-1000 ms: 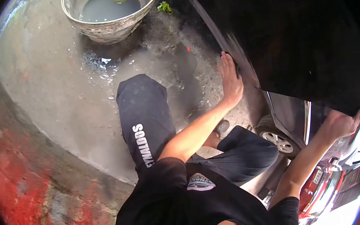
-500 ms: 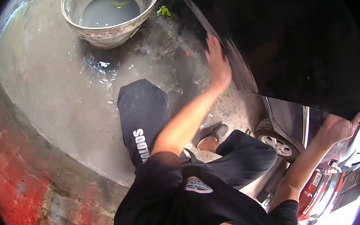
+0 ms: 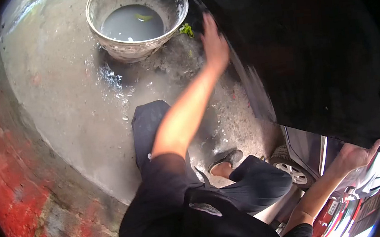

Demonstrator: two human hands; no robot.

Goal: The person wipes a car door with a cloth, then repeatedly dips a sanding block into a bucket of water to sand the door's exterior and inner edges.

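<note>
Across the upper right spreads the dark panel (image 3: 316, 62), its streaked edge slanting from top centre down rightward to a corner above the wheel (image 3: 294, 172); its full long axis fades into shadow. Along that edge the blurred left hand (image 3: 215, 46) points its fingers away from the body, flattened, anything under them impossible to tell, while the right hand (image 3: 355, 155) meets the near edge, thumb out, its grip unclear.

Floor (image 3: 69, 84): softly lit grey, scattered with white glints.
Bucket (image 3: 128, 53): dark shadow beneath.
Black panel (image 3: 315, 58): very dim, surface detail lost.
Left hand (image 3: 216, 46): slightly blurred.
Lower right: washed-out white glare near the red car (image 3: 324, 218).
Edges: curved, fading to black.
</note>
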